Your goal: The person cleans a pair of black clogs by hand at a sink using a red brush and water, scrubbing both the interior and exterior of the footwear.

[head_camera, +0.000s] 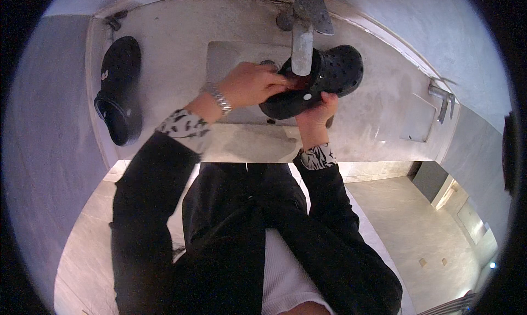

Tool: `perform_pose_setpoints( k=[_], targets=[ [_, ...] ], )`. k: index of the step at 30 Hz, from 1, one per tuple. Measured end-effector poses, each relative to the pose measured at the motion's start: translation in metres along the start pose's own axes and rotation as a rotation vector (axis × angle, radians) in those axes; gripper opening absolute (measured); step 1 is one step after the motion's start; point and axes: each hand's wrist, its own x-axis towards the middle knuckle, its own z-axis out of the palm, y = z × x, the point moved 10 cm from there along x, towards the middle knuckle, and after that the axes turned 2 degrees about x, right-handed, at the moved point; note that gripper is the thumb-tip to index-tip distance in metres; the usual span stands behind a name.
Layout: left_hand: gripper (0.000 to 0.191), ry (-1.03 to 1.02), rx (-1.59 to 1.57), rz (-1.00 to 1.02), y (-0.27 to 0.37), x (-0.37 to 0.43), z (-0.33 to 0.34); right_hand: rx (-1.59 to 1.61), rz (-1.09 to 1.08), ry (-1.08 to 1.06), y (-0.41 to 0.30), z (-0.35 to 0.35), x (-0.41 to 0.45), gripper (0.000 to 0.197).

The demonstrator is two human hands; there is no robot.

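A black perforated foam clog (339,70) is held over the sink basin (222,53), below the spout of a metal faucet (302,53). My right hand (316,115) grips it from the near side, thumb up against its edge. The fingers of my left hand (251,82) reach into the foot opening, where something reddish shows; whether they pinch anything is hidden. A pale round rivet (307,97) marks the clog's side. The matching black clog (121,64) lies on the counter at the left, with a small light charm on its upper.
The pale stone counter (173,80) runs between walls on both sides. To the right are a second basin (418,121) and a second faucet (442,101). Another metal fitting (117,20) sits in the far left corner. Wet patches darken the counter's front part. Floor tiles (407,232) show below.
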Motion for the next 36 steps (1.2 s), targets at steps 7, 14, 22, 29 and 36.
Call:
perform_pose_setpoints(
  k=[7,14,22,29,36],
  targets=[
    [0.023,0.007,0.037,-0.003,0.008,0.001,0.001,0.02,0.056,-0.017,-0.002,0.001,0.0,0.067],
    [0.022,-0.088,-0.029,-0.077,-0.011,-0.026,-0.002,-0.052,0.006,-0.263,-0.019,0.033,-0.007,0.06],
    [0.025,-0.116,-0.078,-0.117,-0.014,-0.031,0.007,-0.028,0.126,-0.221,-0.022,0.027,-0.015,0.059],
    [0.045,-0.026,-0.742,-0.462,-0.054,-0.1,0.001,-0.386,0.33,-0.124,-0.05,0.008,-0.04,0.062],
    [0.043,0.264,-0.572,-0.239,-0.019,-0.072,0.014,-0.672,0.652,-0.117,-0.013,-0.016,-0.061,0.063]
  ],
)
